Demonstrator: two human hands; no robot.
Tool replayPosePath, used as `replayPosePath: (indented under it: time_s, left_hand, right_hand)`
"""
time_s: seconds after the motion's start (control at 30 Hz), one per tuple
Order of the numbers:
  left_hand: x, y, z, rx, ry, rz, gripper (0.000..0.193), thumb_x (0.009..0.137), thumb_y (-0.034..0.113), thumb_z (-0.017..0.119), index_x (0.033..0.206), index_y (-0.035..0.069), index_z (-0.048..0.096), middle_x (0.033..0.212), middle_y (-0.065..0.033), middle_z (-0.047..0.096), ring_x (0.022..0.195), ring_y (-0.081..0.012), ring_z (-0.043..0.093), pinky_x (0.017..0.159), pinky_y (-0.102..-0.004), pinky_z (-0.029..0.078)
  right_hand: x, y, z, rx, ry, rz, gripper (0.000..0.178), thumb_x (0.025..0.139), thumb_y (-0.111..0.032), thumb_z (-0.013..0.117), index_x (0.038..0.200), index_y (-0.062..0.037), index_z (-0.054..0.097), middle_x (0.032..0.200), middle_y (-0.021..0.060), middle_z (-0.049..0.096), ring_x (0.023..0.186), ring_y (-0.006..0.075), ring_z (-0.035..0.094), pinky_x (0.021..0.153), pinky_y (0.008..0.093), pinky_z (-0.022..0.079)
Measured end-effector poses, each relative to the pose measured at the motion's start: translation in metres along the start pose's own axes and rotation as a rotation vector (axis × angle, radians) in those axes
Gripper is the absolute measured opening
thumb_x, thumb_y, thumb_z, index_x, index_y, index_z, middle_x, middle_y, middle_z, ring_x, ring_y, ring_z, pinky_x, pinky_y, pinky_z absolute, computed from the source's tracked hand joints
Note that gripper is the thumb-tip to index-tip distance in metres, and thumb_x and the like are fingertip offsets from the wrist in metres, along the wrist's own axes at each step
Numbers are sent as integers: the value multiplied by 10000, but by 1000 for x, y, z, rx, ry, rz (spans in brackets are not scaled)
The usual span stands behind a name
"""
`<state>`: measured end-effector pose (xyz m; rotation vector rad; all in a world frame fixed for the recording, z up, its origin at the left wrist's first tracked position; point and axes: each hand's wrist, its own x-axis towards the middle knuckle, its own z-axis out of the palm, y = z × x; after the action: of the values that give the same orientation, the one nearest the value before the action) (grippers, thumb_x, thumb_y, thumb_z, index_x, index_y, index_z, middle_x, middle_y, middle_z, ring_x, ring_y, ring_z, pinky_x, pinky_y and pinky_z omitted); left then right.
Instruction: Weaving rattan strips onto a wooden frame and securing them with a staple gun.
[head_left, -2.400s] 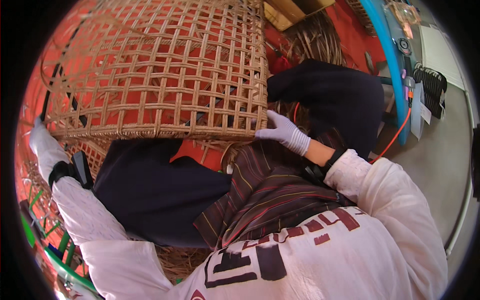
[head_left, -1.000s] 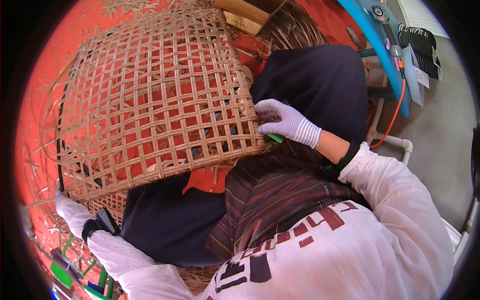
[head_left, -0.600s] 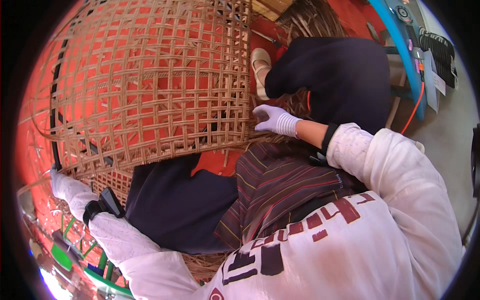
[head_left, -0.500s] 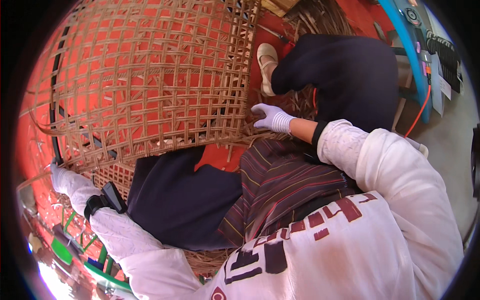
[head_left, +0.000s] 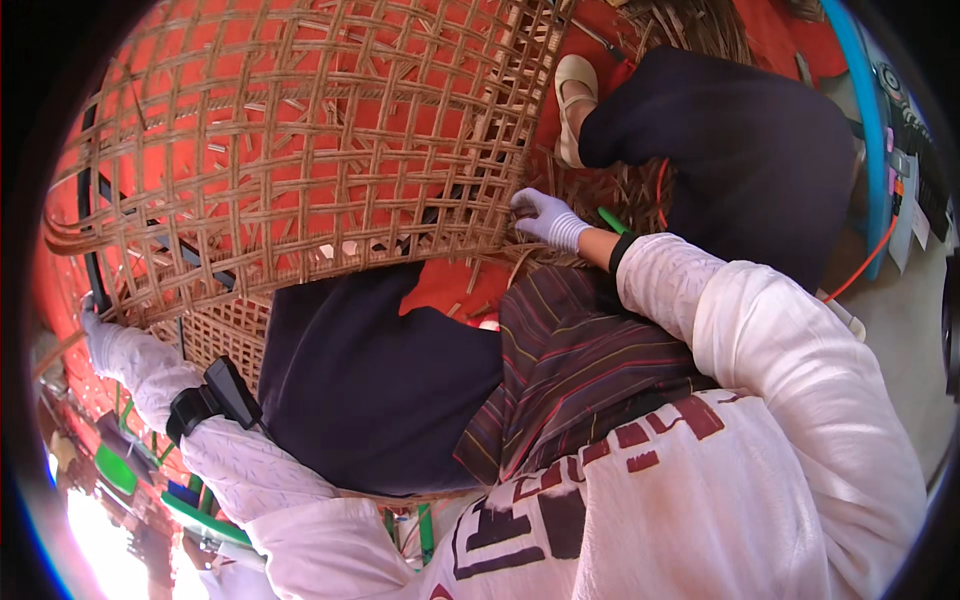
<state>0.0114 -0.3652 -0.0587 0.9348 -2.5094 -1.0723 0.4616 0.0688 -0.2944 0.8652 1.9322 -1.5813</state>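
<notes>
A large open-weave cane panel with a framework of black bars spans the upper left, over my lap. My right hand, in a white knit glove, is at the panel's right edge, its fingers curled in against the dense weave there. The thumb lies close below the fingers. My left hand, gloved too, is at the panel's lower left corner beside the upright black bar. Its fingers are mostly hidden at the picture's rim.
A finer woven piece lies below the panel. Loose cane strips are scattered over the red floor covering. Another person's leg in dark cloth and a pale shoe are close on the right, near a blue frame with an orange cord.
My right hand has gone from fingers apart beside the panel to curled at its edge. The panel has tilted slightly. The whole view has shifted a little. My left hand remains at the corner.
</notes>
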Motion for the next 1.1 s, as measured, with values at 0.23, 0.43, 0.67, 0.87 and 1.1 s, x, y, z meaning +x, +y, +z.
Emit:
replayPosePath:
  time_s: [0.23,0.43,0.67,0.87,1.1]
  left_hand:
    - [-10,2,3,-103,-15,-77,420,735,472,716,838,65,729,782,-68,640,653,-217,565,637,-377,473]
    - [-4,-7,0,-233,-81,-41,437,715,478,722,755,42,720,709,-55,621,606,-193,535,585,-365,444]
    - [-8,2,0,84,70,-76,438,718,477,717,742,40,719,701,-62,621,606,-209,531,602,-382,442]
    - [6,-6,-5,30,20,-111,454,729,467,709,816,23,735,747,-69,633,644,-203,543,634,-365,448]
    - [2,-8,-3,-80,-29,0,430,750,462,689,834,44,748,758,-61,649,634,-193,554,627,-351,458]
  right_hand:
    - [-3,-18,-8,-48,-105,101,320,818,-47,664,1120,-28,558,1064,121,665,1014,232,647,903,333,498]
    - [3,-18,-16,-145,12,151,320,828,-50,660,1131,-26,557,1081,128,662,1016,237,645,923,331,489]
    - [8,-9,-16,111,150,68,391,831,-39,663,1199,-32,533,1119,122,648,1046,222,628,931,327,483]
    - [12,-11,-13,193,150,47,381,830,-31,661,1188,-38,531,1087,108,648,998,213,632,910,331,490]
    - [9,-8,-18,-73,26,10,341,833,-62,642,1158,-43,541,1070,123,650,990,247,638,905,341,491]
